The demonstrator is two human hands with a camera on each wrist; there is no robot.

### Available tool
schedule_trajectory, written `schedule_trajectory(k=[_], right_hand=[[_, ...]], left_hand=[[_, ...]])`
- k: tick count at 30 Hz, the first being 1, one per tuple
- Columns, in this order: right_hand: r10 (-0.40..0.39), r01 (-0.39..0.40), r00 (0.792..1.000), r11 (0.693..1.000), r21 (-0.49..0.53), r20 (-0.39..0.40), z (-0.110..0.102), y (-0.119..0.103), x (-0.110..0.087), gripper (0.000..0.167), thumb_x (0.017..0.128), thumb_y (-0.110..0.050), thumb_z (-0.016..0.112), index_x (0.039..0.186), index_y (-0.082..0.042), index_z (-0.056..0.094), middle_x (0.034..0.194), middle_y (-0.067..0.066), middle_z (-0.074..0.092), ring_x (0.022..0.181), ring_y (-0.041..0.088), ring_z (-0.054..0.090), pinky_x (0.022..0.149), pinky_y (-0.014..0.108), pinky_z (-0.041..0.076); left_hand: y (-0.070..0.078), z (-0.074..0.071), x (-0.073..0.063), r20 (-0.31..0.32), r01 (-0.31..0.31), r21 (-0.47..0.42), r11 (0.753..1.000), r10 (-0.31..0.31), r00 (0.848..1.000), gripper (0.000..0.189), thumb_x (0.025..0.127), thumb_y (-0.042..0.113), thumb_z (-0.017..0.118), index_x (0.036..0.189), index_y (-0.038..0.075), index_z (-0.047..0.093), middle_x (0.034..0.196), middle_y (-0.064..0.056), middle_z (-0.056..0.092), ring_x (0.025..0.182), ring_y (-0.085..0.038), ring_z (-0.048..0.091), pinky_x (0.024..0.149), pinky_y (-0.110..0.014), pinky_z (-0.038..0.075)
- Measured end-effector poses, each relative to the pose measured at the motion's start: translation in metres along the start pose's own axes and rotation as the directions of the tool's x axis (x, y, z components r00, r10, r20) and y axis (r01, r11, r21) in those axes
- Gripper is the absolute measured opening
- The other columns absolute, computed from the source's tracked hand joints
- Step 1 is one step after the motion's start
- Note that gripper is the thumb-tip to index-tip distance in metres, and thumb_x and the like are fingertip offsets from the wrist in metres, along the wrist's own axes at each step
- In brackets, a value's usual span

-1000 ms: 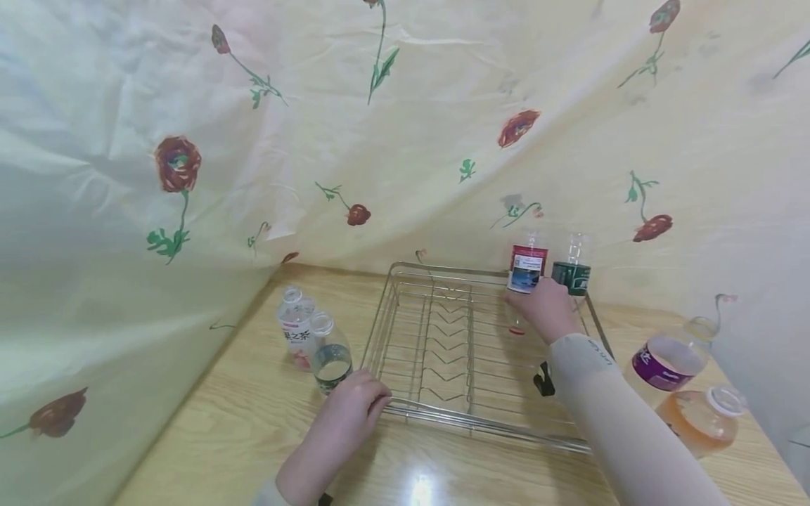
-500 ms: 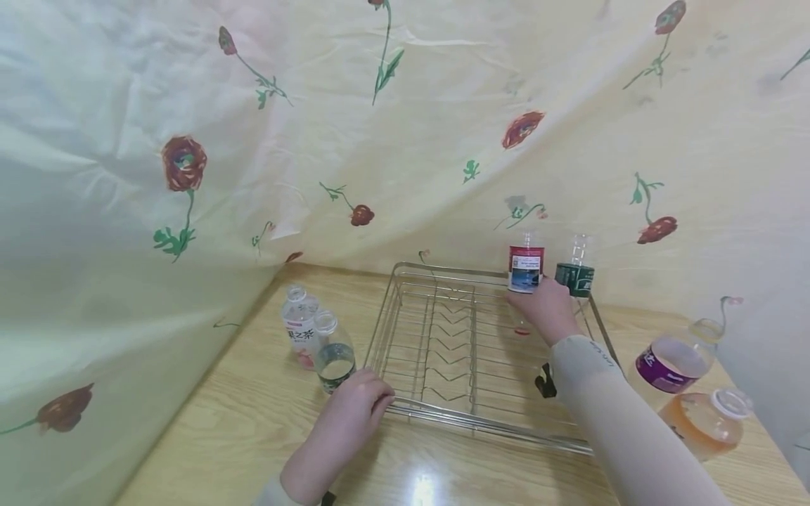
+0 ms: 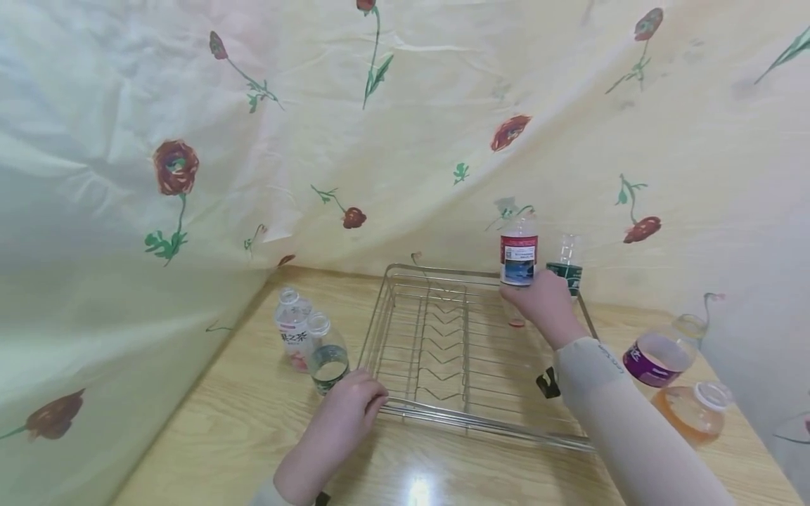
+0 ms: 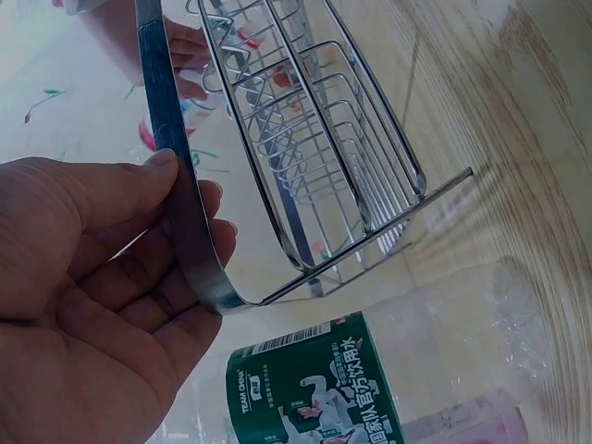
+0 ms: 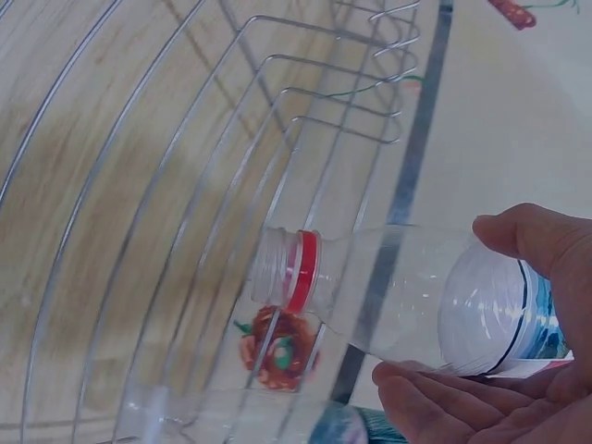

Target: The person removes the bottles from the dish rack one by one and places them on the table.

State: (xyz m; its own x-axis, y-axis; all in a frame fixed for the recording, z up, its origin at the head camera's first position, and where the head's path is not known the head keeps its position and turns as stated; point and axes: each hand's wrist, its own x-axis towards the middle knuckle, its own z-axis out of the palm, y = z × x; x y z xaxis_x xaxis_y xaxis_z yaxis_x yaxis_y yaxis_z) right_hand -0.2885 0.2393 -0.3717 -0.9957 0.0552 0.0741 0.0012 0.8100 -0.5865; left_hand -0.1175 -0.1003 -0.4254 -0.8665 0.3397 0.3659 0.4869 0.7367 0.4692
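Note:
My right hand grips a clear plastic bottle with a red-and-blue label, held upside down over the back right of a wire dish rack. In the right wrist view, the bottle's uncapped neck with its red ring points at the rack wires. Another upturned bottle with a green label stands in the rack's back right corner. At the front left corner, my left hand pinches the rack's flat metal rim between thumb and fingers.
Left of the rack stand a pink-print bottle and a green-label bottle, close together. On the right are a purple-label bottle and an orange-tinted bottle. Flowered cloth hangs around the wooden table.
The right hand has raised the upside-down bottle slightly within the last half second. The left hand keeps its hold on the rack rim.

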Motion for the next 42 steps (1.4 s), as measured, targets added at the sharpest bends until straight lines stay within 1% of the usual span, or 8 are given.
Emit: schedule_trajectory(k=[3, 6, 9, 15, 27, 31, 37, 42], right_hand=[[-0.013, 0.013, 1.0, 1.0, 0.025, -0.002, -0.004, -0.009, -0.006, 0.058, 0.089, -0.042, 0.074, 0.12, 0.005, 0.06, 0.105, 0.025, 0.069, 0.08, 0.034, 0.067, 0.067, 0.045, 0.058], [-0.031, 0.032, 0.999, 0.998, 0.049, -0.012, -0.009, -0.017, -0.012, 0.055, 0.089, -0.043, 0.074, 0.118, 0.002, 0.062, 0.102, 0.023, 0.07, 0.076, 0.032, 0.066, 0.065, 0.043, 0.057], [-0.054, 0.056, 0.998, 0.997, 0.058, -0.025, -0.016, -0.027, -0.019, 0.053, 0.089, -0.042, 0.074, 0.116, 0.002, 0.061, 0.101, 0.022, 0.07, 0.076, 0.031, 0.065, 0.066, 0.044, 0.057], [-0.067, 0.068, 0.998, 0.994, 0.091, -0.011, -0.028, -0.047, -0.034, 0.059, 0.088, -0.042, 0.077, 0.123, 0.002, 0.056, 0.105, 0.021, 0.068, 0.083, 0.033, 0.069, 0.075, 0.05, 0.059], [-0.141, 0.143, 0.989, 0.988, 0.057, -0.041, -0.04, -0.071, -0.057, 0.046, 0.087, -0.034, 0.077, 0.114, -0.002, 0.058, 0.089, 0.015, 0.068, 0.069, 0.028, 0.064, 0.06, 0.041, 0.056], [-0.147, 0.149, 0.988, 0.987, 0.062, -0.041, -0.045, -0.079, -0.063, 0.048, 0.087, -0.032, 0.077, 0.117, -0.001, 0.057, 0.093, 0.014, 0.068, 0.071, 0.028, 0.061, 0.061, 0.039, 0.054], [-0.162, 0.165, 0.986, 0.983, 0.075, -0.039, -0.048, -0.088, -0.074, 0.043, 0.085, -0.03, 0.076, 0.115, -0.006, 0.058, 0.089, 0.011, 0.069, 0.065, 0.027, 0.06, 0.057, 0.039, 0.052], [-0.182, 0.184, 0.982, 0.982, 0.038, -0.058, -0.051, -0.091, -0.088, 0.05, 0.085, -0.033, 0.078, 0.12, -0.005, 0.057, 0.095, 0.011, 0.069, 0.072, 0.029, 0.063, 0.06, 0.04, 0.054]], left_hand=[[0.0, 0.0, 0.0, 0.006, 0.005, -0.003, 1.0, -0.005, 1.0, 0.006, 0.088, 0.004, 0.078, 0.087, 0.009, 0.075, 0.088, 0.004, 0.068, 0.086, -0.012, 0.064, 0.098, -0.04, 0.053], [-0.001, 0.0, 0.0, 0.016, 0.012, -0.005, 1.0, -0.012, 1.0, 0.006, 0.089, 0.004, 0.077, 0.089, 0.009, 0.075, 0.089, 0.005, 0.068, 0.088, -0.013, 0.065, 0.096, -0.04, 0.055], [-0.001, -0.001, -0.001, 0.016, 0.012, -0.008, 1.0, -0.012, 1.0, 0.005, 0.089, 0.004, 0.077, 0.089, 0.009, 0.075, 0.09, 0.004, 0.068, 0.089, -0.014, 0.066, 0.097, -0.041, 0.054], [-0.002, -0.001, -0.001, 0.013, 0.005, 0.0, 1.0, -0.005, 1.0, 0.006, 0.089, 0.003, 0.077, 0.089, 0.009, 0.075, 0.09, 0.003, 0.069, 0.089, -0.014, 0.066, 0.104, -0.043, 0.048], [-0.003, -0.001, 0.001, 0.028, -0.016, 0.001, 1.0, 0.016, 0.999, 0.004, 0.089, 0.005, 0.077, 0.089, 0.008, 0.075, 0.089, 0.003, 0.069, 0.087, -0.014, 0.065, 0.098, -0.043, 0.053], [-0.004, 0.0, 0.002, 0.018, -0.023, -0.001, 1.0, 0.023, 1.0, 0.005, 0.088, 0.005, 0.078, 0.089, 0.009, 0.076, 0.088, 0.002, 0.069, 0.086, -0.013, 0.064, 0.1, -0.042, 0.052], [-0.004, 0.0, 0.001, 0.011, -0.019, -0.009, 1.0, 0.019, 1.0, 0.005, 0.087, 0.006, 0.079, 0.09, 0.009, 0.076, 0.088, 0.003, 0.069, 0.086, -0.013, 0.064, 0.099, -0.042, 0.052], [-0.002, -0.001, 0.0, 0.028, -0.01, -0.004, 1.0, 0.01, 1.0, 0.004, 0.088, 0.009, 0.079, 0.091, 0.008, 0.076, 0.089, 0.002, 0.069, 0.087, -0.014, 0.064, 0.092, -0.041, 0.056]])
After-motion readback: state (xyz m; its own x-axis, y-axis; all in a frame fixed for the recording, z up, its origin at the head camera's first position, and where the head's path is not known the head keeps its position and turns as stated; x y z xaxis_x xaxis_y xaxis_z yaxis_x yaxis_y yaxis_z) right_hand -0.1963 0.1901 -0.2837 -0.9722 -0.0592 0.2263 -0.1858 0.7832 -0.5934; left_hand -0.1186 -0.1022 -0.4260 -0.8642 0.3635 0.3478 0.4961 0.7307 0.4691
